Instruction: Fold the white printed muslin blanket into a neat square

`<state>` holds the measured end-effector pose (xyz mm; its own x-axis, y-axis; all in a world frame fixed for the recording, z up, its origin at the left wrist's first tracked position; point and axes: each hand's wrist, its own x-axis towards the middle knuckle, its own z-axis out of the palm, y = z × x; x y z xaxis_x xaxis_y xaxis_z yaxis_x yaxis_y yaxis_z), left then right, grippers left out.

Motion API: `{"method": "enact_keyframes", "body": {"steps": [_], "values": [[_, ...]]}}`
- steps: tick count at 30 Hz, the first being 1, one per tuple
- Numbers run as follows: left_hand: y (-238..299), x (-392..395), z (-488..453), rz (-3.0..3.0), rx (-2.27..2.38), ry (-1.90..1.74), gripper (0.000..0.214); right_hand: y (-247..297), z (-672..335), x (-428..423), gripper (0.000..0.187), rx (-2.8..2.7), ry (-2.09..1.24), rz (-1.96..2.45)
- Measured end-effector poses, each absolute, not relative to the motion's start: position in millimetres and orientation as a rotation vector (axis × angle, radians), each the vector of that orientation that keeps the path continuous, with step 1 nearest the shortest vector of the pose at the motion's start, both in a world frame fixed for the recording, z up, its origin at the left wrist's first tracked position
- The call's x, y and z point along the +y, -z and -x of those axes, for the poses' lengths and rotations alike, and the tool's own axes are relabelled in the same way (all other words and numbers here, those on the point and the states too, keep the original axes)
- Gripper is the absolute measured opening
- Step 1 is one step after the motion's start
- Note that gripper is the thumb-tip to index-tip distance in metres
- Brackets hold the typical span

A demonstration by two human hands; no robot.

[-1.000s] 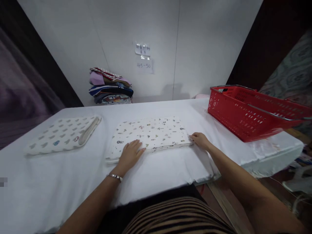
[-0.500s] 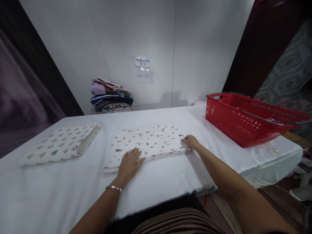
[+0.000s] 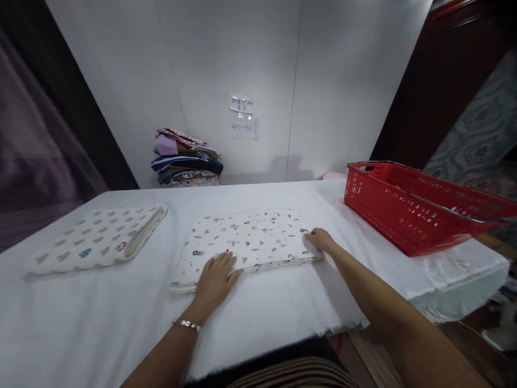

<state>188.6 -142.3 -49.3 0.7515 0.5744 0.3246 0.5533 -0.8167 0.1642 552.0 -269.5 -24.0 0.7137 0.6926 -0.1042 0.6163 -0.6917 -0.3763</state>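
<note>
Fingers of the left hand lie flat, slightly apart, on the white printed, folded rectangular cloth, left of the red perforated plastic basket; those of the right hand bunch at its basket-side edge, grip unclear. Light, even pressing should keep layers aligned.

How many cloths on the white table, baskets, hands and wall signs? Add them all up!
Cloths on the table: 2 (grey-patterned cloth, small-print cloth)
Red basket: 1
Hands: 2 (left hand, right hand)
Wall signs: 2 (upper sign, lower sign)
Total: 7
</note>
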Motion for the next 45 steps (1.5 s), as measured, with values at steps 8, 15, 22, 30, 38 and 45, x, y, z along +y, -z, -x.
{"method": "enact_keyframes", "body": {"steps": [8,15,22,30,38,45], "values": [[51.1,-140.4,-187.7,-2.906,0.929,-0.527,0.047,18.0,-558.0,-228.5,0.032,-1.013,-0.293,2.647],[51.7,-139.9,-185.9,-2.868,0.900,-0.576,0.045,28.4,-546.0,-232.5,0.034,-1.007,-0.149,2.688],[53.1,-139.5,-185.8,-2.858,0.876,-0.577,0.045,24.8,-553.6,-246.2,0.047,-1.008,-0.185,2.698],[49.1,-141.6,-188.1,-2.839,0.874,-0.515,0.045,27.9,-547.0,-280.7,0.056,-1.001,-0.285,2.668],[44.7,-142.5,-186.4,-2.853,0.831,-0.489,0.044,26.0,-538.6,-289.0,0.053,-1.016,-0.253,2.711],[42.2,-145.0,-187.8,-2.854,0.851,-0.454,0.043,22.9,-536.7,-311.1,0.059,-1.002,-0.312,2.698]]}}
